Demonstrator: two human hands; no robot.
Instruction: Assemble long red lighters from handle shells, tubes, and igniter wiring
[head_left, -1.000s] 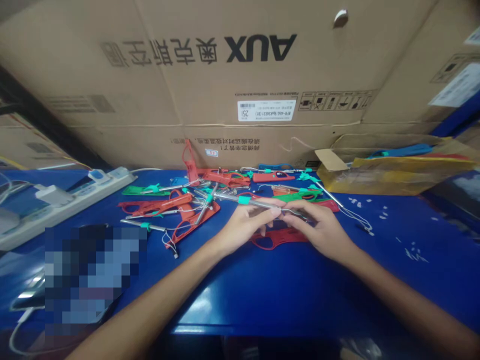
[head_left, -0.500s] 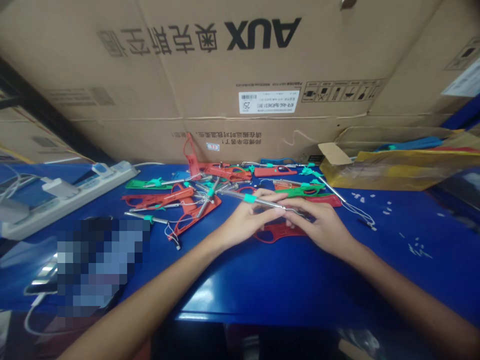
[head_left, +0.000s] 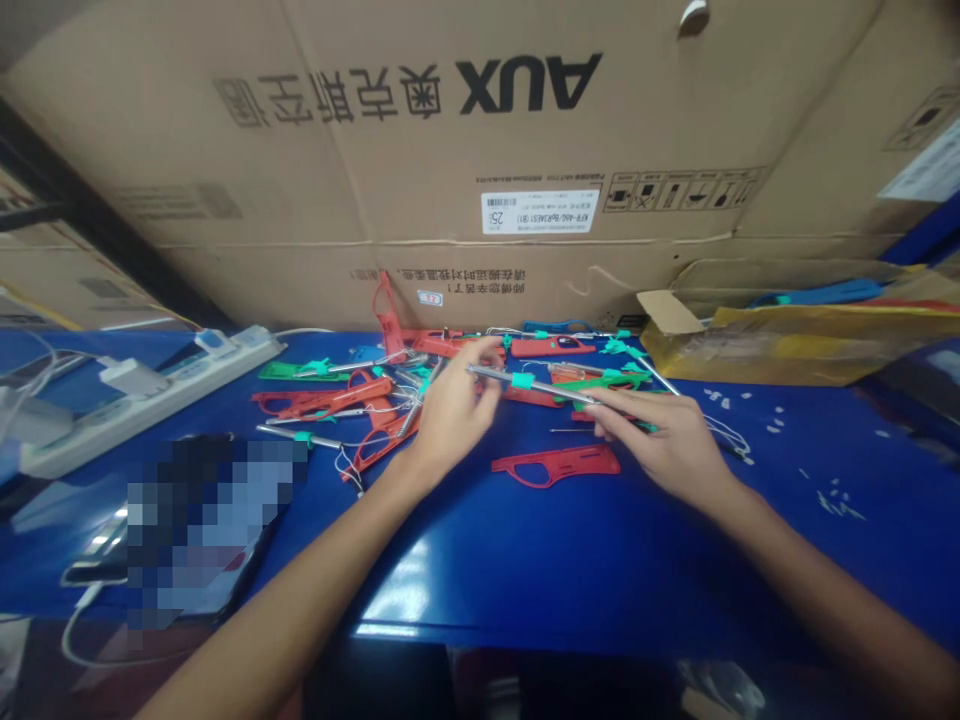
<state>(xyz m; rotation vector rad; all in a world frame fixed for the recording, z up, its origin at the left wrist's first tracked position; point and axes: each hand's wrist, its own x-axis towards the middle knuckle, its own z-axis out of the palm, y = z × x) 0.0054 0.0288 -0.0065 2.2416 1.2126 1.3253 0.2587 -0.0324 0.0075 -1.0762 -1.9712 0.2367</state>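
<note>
Metal rod (head_left: pixel 555 388): beyond the red shell (head_left: pixel 559 466), its teal collar (head_left: pixel 523 381) midway
Right hand (head_left: pixel 660 435): pinching the rod's near end
Left hand (head_left: pixel 455 412): curled by its far end, grip unclear

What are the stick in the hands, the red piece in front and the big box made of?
The stick looks like shiny metal, since it gleams grey. The red piece is probably smooth plastic, thin with neat slots. The big box seems to be dull cardboard: brown, creased and printed.
</note>
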